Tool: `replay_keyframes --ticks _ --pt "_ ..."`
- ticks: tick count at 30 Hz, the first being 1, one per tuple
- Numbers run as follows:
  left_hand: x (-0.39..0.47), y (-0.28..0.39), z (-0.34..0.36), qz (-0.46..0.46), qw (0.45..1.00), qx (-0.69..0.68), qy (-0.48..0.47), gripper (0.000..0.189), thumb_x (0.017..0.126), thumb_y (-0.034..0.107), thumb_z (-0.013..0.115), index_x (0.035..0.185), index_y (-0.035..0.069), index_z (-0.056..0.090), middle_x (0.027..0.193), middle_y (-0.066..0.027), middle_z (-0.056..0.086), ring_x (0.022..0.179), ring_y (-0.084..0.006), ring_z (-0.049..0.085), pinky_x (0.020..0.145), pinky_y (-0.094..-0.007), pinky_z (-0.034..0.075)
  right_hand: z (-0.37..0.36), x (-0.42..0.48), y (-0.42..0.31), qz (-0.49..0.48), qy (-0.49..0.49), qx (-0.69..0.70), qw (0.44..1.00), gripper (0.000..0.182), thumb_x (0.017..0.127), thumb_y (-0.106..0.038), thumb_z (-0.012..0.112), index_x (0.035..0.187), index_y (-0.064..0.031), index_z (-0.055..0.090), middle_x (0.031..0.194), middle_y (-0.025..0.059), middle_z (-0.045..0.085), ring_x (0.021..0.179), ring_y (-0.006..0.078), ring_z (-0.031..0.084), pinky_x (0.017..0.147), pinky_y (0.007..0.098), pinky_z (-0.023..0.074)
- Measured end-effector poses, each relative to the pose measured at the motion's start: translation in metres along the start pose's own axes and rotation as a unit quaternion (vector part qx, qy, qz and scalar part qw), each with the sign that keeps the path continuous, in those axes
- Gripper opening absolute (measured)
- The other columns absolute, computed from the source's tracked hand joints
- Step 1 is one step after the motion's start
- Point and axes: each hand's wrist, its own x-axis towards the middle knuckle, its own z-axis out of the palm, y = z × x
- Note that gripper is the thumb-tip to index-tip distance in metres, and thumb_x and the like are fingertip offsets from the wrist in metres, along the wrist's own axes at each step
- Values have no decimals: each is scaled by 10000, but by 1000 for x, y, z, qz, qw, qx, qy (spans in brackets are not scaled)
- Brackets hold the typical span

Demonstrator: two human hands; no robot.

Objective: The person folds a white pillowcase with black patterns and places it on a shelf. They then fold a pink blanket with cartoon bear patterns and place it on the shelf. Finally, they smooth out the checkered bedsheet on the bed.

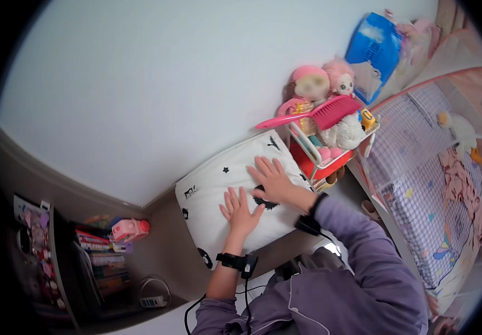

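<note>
A folded white quilt (216,188) with black printed figures, stars and lettering lies on a brown surface (157,247) against the wall. My left hand (239,213) rests palm down near its middle, fingers spread. Farther up and to the right, my right hand (273,182) is laid on the quilt too, its fingers apart and partly covering a round black print (270,204). Neither hand grips anything. Each wrist wears a black strap with a small device and a cable.
At the right, a wire-frame cart (320,169) holds dolls, a white plush toy (343,133) and a pink hairbrush (333,112). Beyond stands a netted bed (416,184). Books (107,264), a pink toy (130,229) and a power strip (154,301) are at the left.
</note>
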Motion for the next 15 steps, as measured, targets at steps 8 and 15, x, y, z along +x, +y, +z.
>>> replay_keyframes --ticks 8,15 --pt "26 8 7 -21 993 71 -87 902 763 610 486 1416 98 132 1460 -219 -3 1356 -333 -69 1031 -550 -71 -21 37 37 153 -156 127 968 799 805 -557 457 1391 -77 205 1462 194 60 1356 331 67 1040 570 116" --pt "28 15 4 -39 988 126 -83 925 756 610 487 1403 44 144 1451 -242 27 1356 -336 -47 1044 -538 -54 7 -138 35 169 -17 117 979 775 812 -591 434 1381 -104 231 1389 241 226 1293 355 231 1032 462 222"
